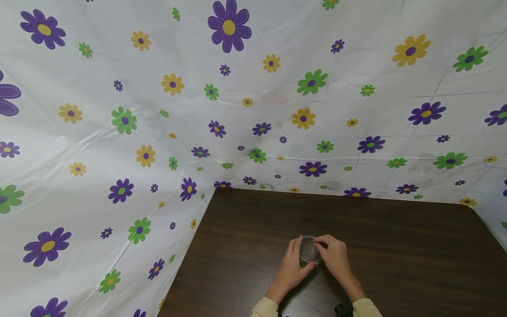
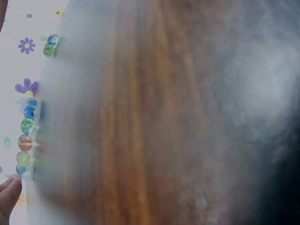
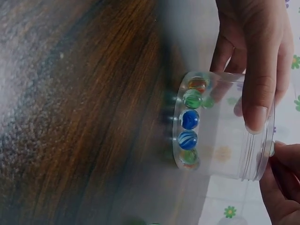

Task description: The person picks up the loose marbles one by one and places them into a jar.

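Observation:
A clear round plastic jar (image 1: pixel 310 250) stands upright on the table between both hands. In the right wrist view, several glass marbles (image 3: pixel 190 119), blue, green and orange-red, lie along its bottom. My left hand (image 1: pixel 291 266) grips the jar's side, thumb (image 3: pixel 258 103) lying along the near wall below the rim. At the jar's top, my right hand (image 1: pixel 334 255) pinches a small pale-green piece (image 3: pixel 272 149), apparently a marble, mostly hidden by the fingertips. Whether a lid covers the mouth cannot be told. Two loose marbles (image 2: pixel 50 45), blue and green, sit beside the jar in the left wrist view.
The dark wood table (image 1: pixel 245 229) extends around the jar. White flower-printed sheeting (image 1: pixel 158 132) rises along its left and far edges. A black object (image 1: pixel 342 310) shows near the right wrist at the bottom edge. Close table areas look blurred in both wrist views.

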Demonstrator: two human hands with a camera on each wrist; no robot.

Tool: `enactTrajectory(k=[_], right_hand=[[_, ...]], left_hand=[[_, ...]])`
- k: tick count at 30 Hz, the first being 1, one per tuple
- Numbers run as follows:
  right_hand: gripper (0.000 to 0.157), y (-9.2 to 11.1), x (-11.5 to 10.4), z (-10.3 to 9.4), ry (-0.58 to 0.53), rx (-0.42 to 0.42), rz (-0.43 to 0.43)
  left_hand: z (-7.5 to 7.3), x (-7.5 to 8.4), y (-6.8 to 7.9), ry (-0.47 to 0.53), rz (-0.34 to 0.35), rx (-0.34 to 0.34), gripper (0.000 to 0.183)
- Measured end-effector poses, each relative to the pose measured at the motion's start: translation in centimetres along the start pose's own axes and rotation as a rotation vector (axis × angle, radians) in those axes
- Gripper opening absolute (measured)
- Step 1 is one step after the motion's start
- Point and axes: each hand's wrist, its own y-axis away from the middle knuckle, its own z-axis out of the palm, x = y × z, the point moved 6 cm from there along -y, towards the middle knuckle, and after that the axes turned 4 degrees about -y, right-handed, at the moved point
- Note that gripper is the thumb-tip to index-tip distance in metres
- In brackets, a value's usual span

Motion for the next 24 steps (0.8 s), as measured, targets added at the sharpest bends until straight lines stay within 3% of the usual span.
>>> enactTrajectory(k=[13, 24], right_hand=[[0.022, 0.0, -0.1, 0.15, -0.014, -0.004, -0.03], [0.024, 0.05, -0.49, 0.07, 0.009, 0.019, -0.108]], left_hand=[[-0.03, 0.06, -0.03, 0.015, -0.022, -0.024, 0.082], [0.08, -0.04, -0.04, 0.015, -0.029, -0.034, 0.082]])
